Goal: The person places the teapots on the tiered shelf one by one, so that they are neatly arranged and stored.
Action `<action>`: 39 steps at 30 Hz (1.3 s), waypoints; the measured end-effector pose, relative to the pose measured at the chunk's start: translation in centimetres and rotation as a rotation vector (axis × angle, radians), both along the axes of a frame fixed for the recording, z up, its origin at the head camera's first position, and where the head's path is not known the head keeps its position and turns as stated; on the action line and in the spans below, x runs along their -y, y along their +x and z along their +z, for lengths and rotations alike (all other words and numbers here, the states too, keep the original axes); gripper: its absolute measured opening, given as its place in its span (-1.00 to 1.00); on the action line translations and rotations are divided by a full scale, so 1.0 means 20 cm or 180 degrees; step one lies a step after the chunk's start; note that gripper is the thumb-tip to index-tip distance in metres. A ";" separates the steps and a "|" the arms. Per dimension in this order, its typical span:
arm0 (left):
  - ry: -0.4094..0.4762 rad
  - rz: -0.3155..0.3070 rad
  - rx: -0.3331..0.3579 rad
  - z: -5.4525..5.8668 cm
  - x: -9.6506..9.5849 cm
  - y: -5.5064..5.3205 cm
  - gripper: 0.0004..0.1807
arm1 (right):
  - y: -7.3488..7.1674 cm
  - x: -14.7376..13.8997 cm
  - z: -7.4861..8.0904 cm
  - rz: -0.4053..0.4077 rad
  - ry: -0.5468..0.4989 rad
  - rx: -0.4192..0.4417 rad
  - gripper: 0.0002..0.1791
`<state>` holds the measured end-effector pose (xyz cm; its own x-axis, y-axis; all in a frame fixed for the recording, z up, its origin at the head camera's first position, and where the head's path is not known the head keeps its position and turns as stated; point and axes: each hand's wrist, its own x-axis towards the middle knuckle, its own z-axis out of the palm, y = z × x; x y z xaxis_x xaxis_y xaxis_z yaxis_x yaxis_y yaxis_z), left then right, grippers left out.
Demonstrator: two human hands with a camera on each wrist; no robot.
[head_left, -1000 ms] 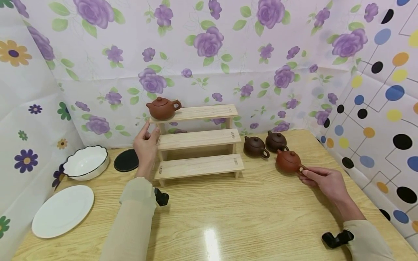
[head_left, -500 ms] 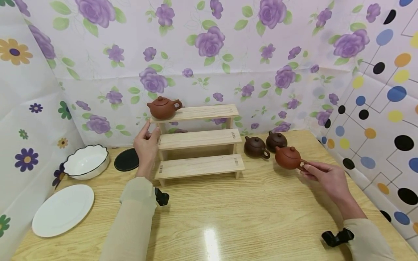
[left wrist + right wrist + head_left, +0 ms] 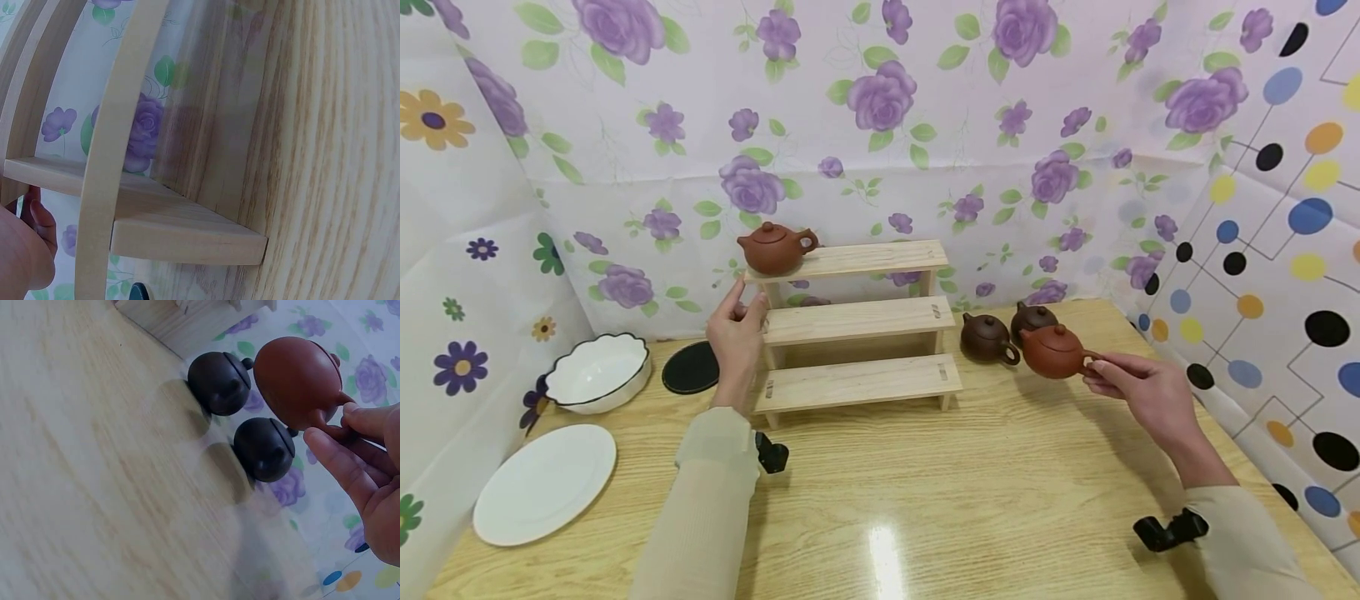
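My right hand (image 3: 1138, 400) pinches the handle of a reddish-brown clay teapot (image 3: 1052, 352), which hangs above the table with its spout pointing left. In the right wrist view that teapot (image 3: 297, 381) shows its rounded underside, and thumb and fingers (image 3: 340, 469) close on the handle. Two dark brown teapots (image 3: 987, 337) (image 3: 1032, 323) stand just behind it. At the left end of a three-step wooden display rack (image 3: 857, 317), my left hand (image 3: 735, 333) grips the side frame; some fingers are hidden. Another reddish-brown teapot (image 3: 773, 250) sits on the top step's left end.
On the left of the wooden table (image 3: 925, 492) are a white scalloped bowl (image 3: 598, 375), a white plate (image 3: 546, 483) and a black round mat (image 3: 691, 367). Flowered cloth (image 3: 880, 167) closes off the back, and a dotted cloth (image 3: 1285, 250) stands at the right.
The right hand has raised the reddish-brown teapot off the table and shifted it a little left, now partly covering the rear dark teapot. The left hand stays at the rack.
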<state>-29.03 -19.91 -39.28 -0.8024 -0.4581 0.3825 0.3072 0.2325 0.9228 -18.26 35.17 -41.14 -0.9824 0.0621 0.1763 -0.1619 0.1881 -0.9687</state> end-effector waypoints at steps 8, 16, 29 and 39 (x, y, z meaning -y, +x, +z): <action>-0.0004 0.0025 0.0039 0.00 0.00 0.00 -0.46 | -0.04 0.06 0.06 0.0026 -0.0106 -0.0060 -0.43; 0.0012 0.0042 0.0022 0.00 0.01 0.00 -0.47 | -0.08 0.13 0.11 0.0082 -0.0198 -0.0137 -0.44; -0.0031 -0.0035 0.0045 0.00 0.01 0.00 -0.48 | -0.13 0.22 0.22 0.0203 -0.0238 -0.0266 -0.48; 0.0009 -0.0046 0.0094 0.03 -0.01 0.03 -0.47 | -0.17 0.29 0.32 0.0143 -0.0048 -0.0180 -0.49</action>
<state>-28.39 -19.68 -38.59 -0.8199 -0.4474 0.3572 0.2831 0.2255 0.9322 -21.73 29.29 -34.79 -0.9727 0.0212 0.2309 -0.2244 0.1650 -0.9604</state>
